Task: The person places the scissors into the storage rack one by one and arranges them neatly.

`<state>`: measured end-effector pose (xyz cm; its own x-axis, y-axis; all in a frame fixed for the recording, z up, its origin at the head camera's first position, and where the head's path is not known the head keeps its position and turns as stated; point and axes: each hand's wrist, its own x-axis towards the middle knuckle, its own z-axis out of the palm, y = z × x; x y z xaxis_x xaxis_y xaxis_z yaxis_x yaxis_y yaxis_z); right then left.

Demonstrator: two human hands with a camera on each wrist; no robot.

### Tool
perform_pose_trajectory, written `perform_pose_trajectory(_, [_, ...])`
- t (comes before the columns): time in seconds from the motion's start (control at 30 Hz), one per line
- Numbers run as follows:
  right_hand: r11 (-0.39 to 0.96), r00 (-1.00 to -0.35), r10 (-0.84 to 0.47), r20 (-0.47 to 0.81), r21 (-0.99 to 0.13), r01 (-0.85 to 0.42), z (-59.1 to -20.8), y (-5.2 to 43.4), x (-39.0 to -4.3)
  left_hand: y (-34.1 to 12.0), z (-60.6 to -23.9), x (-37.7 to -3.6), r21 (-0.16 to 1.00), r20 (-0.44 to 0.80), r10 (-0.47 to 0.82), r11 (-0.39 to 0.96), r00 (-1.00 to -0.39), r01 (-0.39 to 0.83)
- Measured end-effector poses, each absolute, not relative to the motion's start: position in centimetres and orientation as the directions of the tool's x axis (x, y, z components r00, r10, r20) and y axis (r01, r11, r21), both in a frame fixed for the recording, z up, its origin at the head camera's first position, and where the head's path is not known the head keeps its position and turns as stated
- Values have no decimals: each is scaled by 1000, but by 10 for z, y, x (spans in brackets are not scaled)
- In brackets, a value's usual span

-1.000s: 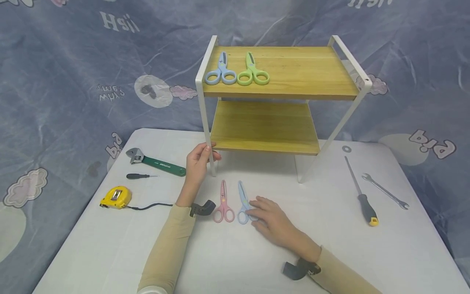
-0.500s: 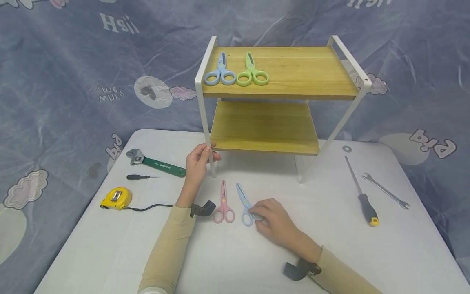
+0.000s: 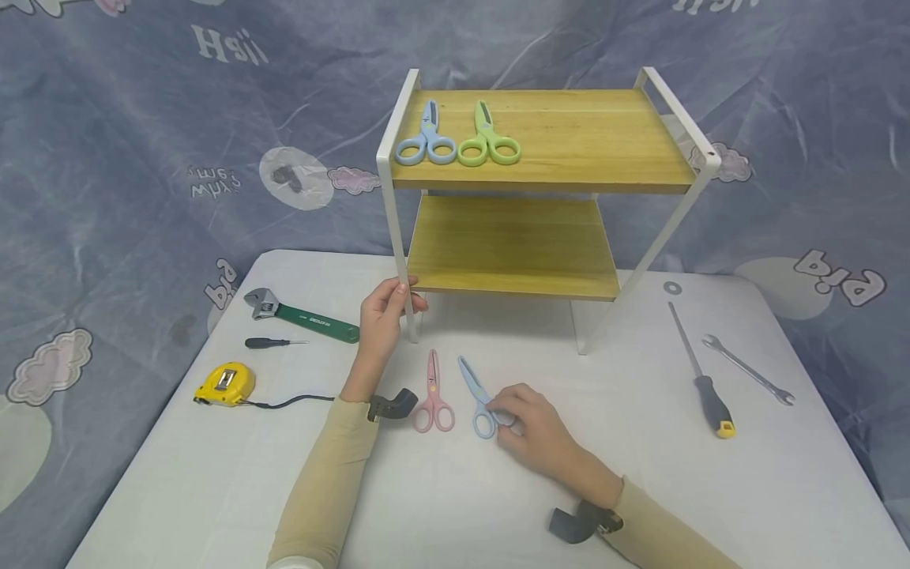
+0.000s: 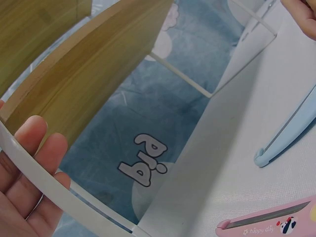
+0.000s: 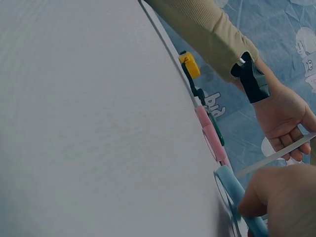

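My left hand (image 3: 384,316) grips the white front left leg (image 3: 395,237) of a two-tier wooden shelf rack, just by the lower board (image 3: 512,245). In the left wrist view its fingers (image 4: 52,153) curl around that leg. On the white table, my right hand (image 3: 540,433) pinches a handle loop of the light blue scissors (image 3: 472,381), whose blades point away and left. Part of that loop is hidden under the fingers. Pink scissors (image 3: 433,391) lie just left of them, blades pointing at the rack. Blue scissors (image 3: 426,142) and green scissors (image 3: 487,142) rest on the top board (image 3: 590,134).
At the left lie a green-handled adjustable wrench (image 3: 313,319), a small dark screwdriver (image 3: 266,343) and a yellow tape measure (image 3: 226,385) with a black strap. To the right are a grey-and-yellow screwdriver (image 3: 709,403), a wrench (image 3: 746,369) and a washer (image 3: 672,288). Patterned cloth hangs behind.
My right hand's spread fingers have drawn together onto the light blue scissors' handle. Those scissors have turned a little, their handles shifting right. My left hand stays on the rack leg.
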<state>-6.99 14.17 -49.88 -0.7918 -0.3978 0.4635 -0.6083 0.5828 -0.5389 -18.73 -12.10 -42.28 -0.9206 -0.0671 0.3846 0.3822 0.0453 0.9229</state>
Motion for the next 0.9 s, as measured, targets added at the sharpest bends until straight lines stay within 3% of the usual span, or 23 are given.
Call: perform_pose_trajectory(0.9, [580, -863, -340, 373, -640, -505, -500, 141, -69, -120, -421, -186, 929, 371, -65, 46, -927, 368])
